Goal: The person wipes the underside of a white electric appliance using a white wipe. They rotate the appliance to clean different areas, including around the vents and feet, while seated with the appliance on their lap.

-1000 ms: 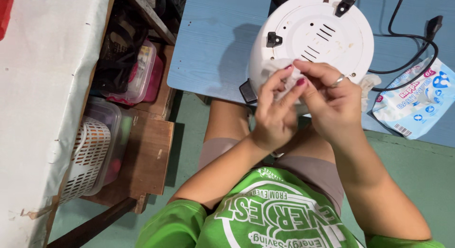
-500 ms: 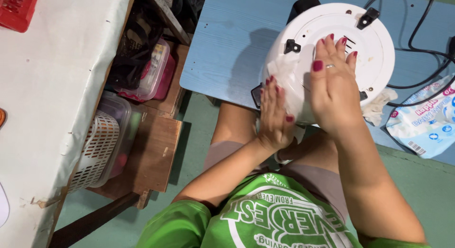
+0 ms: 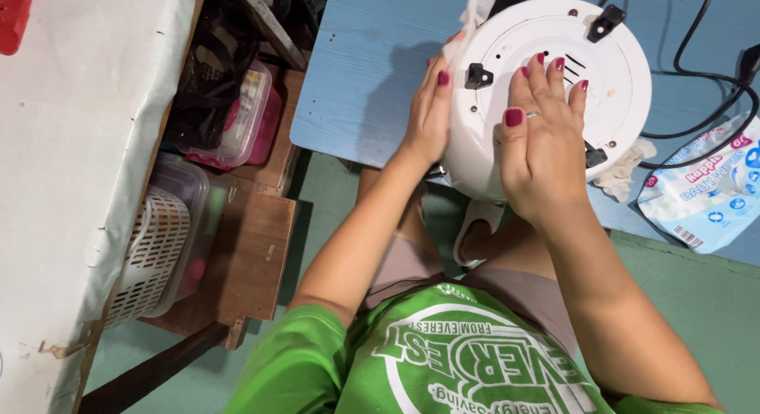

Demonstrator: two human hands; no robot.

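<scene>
A white round cooker (image 3: 613,81) lies overturned on the blue table (image 3: 364,58), its base with black feet and vent slots facing up. My left hand (image 3: 427,113) presses a white wipe (image 3: 477,2) against the cooker's left side; the wipe's end sticks out past my fingertips at the top. My right hand (image 3: 542,145) lies flat on the base with fingers spread, holding nothing. A ring is on one finger.
A crumpled used wipe (image 3: 627,172) and a blue-white wipe pack (image 3: 704,192) lie right of the cooker, and a black cord (image 3: 701,77) loops behind. To the left are clear boxes (image 3: 237,121), a white basket (image 3: 150,252), a wooden shelf (image 3: 249,256) and a white-covered table (image 3: 71,129).
My left hand has slid with the wipe from the cooker's near side up along its left side. My right hand has stayed flat on the base.
</scene>
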